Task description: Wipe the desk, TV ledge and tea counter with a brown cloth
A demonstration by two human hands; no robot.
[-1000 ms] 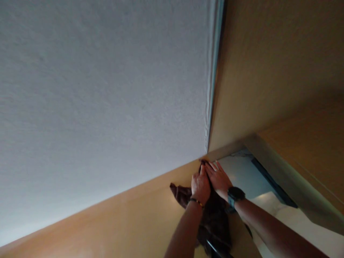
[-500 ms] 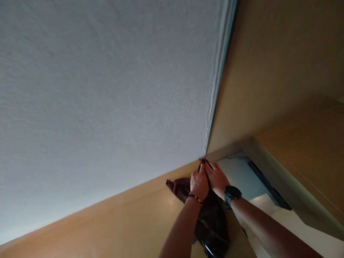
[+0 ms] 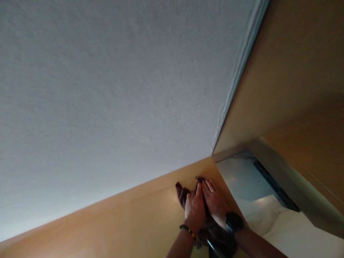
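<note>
A dark brown cloth [image 3: 183,193] lies bunched on a glossy light-wood surface [image 3: 139,218]. My left hand [image 3: 195,209], with a beaded bracelet at the wrist, grips the cloth, its index finger pressing forward on it. Beside it, touching, my right hand [image 3: 215,200] wears a dark watch [image 3: 234,222] and bears down on the same cloth with its fingers together. Both hands are a short way from the far corner of the wood. Part of the cloth trails under my forearms, where a thin shiny strip [image 3: 213,247] shows; what it is I cannot tell.
A large pale grey textured panel [image 3: 120,89] rises along the wood's far edge. A wooden side wall [image 3: 290,68] stands at the right. Lower right is a whitish marbled surface [image 3: 268,215] with a long dark bar [image 3: 276,186] against a wooden edge.
Both hands and the cloth have drawn back from the far corner toward me along the wood. The view has shifted and tilted slightly.
</note>
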